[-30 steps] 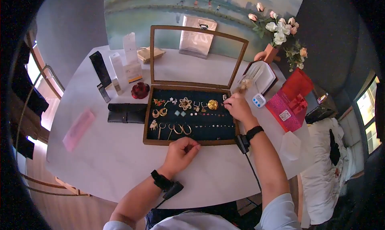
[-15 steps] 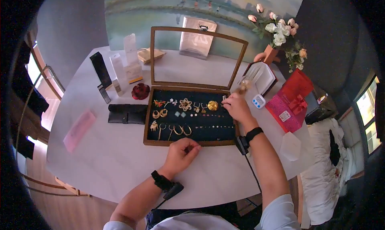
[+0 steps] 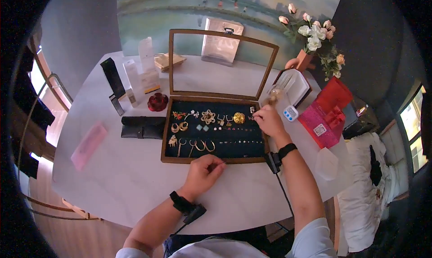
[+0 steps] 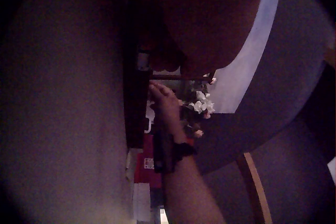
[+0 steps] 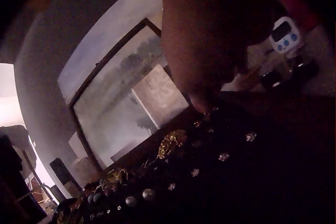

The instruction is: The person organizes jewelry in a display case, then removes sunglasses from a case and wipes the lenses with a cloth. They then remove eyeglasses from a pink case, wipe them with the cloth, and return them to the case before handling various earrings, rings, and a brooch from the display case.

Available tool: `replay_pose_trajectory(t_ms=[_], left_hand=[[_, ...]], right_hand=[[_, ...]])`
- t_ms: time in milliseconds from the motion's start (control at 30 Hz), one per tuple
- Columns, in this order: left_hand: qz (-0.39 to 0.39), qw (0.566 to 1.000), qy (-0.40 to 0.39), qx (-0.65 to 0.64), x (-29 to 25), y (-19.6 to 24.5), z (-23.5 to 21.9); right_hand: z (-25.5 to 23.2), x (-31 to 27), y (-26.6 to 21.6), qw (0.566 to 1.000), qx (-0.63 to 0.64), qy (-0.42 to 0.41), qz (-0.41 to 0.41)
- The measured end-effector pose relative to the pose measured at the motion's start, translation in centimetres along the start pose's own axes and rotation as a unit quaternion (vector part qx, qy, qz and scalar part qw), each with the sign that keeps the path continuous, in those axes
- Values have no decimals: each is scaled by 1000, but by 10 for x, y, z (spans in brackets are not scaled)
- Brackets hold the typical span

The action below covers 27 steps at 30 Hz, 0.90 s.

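My right hand (image 3: 270, 121) reaches over the right side of an open wooden jewelry box (image 3: 165, 150) with a dark lining. Thumb and fingertips come together at a small earring (image 3: 250, 118) in the top right part, largely hidden by the fingers; the right wrist view shows sparkling bits at the fingertips. Beside it sit a round gold earring (image 3: 239, 118) and a small pale piece (image 3: 252, 109). My left hand (image 3: 201, 174) rests at the box's front edge, fingers loosely curled, with no object visible in it. Gold hoops (image 3: 210, 145) and a flower-shaped piece (image 3: 208, 116) lie in the rows.
The glass lid (image 3: 169, 62) stands upright behind the box. A black case (image 3: 142, 127), a dark red flower-shaped item (image 3: 157, 102) and a pink pouch (image 3: 89, 145) lie left. To the right are a white timer (image 3: 290, 113), an open case (image 3: 300, 89) and a red-pink bag (image 3: 320, 127).
My right hand has shifted slightly to the right and back, showing more of the small earring at its fingertips. The left hand stays in the same place.
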<state>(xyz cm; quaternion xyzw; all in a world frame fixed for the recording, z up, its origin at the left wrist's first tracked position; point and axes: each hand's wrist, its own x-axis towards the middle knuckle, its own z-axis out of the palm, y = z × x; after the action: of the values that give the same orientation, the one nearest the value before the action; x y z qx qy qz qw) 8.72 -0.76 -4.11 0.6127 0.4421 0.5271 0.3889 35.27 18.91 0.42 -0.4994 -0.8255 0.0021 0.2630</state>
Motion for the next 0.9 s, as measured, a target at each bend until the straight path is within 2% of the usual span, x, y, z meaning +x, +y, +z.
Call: replay_pose_trajectory(t_ms=[100,267,400,467,600,700,767,900], left_hand=[[-6,1000,4,-1,0,5,-1],[-1,1000,5,4,1,6,-1],[12,1000,11,11,0,8,-1],[-27,1000,-10,6,-1,10,-3],[-39,999,-14,7,0,8,-4],[-29,999,-8,-14,-1,7,-3],[-21,999,-17,21,1,6,-2],[14,1000,2,5,1,2,-1]], right_hand=[[1,-3,-3,1000,-8,-12,-6],[6,-2,-1,1000,19,21,-8],[3,0,-7,1000,24,5,-10],[3,0,-7,999,-6,-25,-48],[6,-1,-7,1000,17,-3,-20],[5,-2,-7,1000,8,10,0],[5,-1,-4,999,12,11,-31],[6,3,-6,998,2,-3,-57]])
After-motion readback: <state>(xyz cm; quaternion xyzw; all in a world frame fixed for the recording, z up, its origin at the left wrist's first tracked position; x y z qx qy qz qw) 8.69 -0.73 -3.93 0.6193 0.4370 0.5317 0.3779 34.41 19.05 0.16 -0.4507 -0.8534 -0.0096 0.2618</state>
